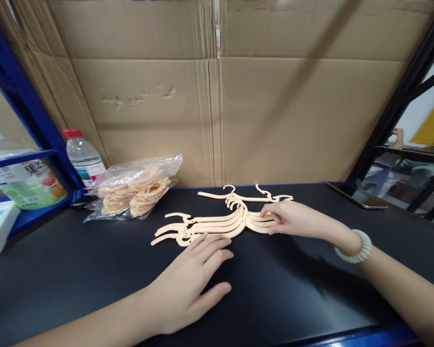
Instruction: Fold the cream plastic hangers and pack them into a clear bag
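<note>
Several small cream plastic hangers (217, 222) lie fanned in an overlapping row on the black table (75, 274). My right hand (292, 219), with a white coiled band on its wrist, rests on the right ends of the hangers, thumb and fingers pinching them. My left hand (191, 284) lies flat on the table, palm down, its fingertips touching the left ends of the hangers. One more hanger (246, 196) lies just behind the row.
A clear plastic bag (137, 193) of more cream hangers sits at the back left, beside a water bottle (83, 156) with a red cap. A phone (358, 195) lies at the back right. A cardboard wall (217, 96) closes the back; blue shelving (18, 96) stands left.
</note>
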`<state>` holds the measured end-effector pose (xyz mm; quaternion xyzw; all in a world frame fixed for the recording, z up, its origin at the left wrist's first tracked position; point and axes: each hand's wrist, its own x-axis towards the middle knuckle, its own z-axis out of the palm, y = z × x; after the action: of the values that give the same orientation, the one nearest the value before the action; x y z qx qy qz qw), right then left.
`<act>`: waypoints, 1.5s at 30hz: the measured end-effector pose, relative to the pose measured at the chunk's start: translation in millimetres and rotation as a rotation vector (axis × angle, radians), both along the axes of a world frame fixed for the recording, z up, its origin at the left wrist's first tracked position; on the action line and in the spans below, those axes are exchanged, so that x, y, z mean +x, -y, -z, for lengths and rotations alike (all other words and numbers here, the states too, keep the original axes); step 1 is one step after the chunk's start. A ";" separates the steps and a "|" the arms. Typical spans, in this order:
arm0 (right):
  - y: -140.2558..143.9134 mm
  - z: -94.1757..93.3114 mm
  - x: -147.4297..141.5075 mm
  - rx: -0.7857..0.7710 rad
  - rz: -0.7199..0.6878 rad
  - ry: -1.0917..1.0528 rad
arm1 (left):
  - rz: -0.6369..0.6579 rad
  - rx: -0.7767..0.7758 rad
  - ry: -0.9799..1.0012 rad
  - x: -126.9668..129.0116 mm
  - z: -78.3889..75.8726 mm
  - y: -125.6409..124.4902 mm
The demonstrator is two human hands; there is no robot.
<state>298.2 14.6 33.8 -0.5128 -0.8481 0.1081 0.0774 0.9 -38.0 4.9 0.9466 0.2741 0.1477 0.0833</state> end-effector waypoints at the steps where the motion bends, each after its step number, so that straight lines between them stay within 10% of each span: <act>1: 0.3 -0.7 0.0 0.010 0.007 0.001 | 0.029 -0.012 -0.002 -0.1 0.0 -0.4; 27: 22.3 -5.1 -14.9 -0.341 -0.231 -0.046 | 0.117 -0.088 -0.078 3.7 -12.1 0.0; 36: -26.0 1.0 25.5 0.406 0.169 -0.371 | 0.122 -0.108 -0.044 2.2 -9.6 0.4; 45: -77.4 22.5 39.8 0.383 0.438 -0.085 | 0.128 -0.113 -0.035 1.7 -8.0 1.0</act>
<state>338.0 91.9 11.3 -0.6548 -0.7183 -0.0518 0.2295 2.6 -39.0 13.0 0.9584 0.2224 0.1096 0.1411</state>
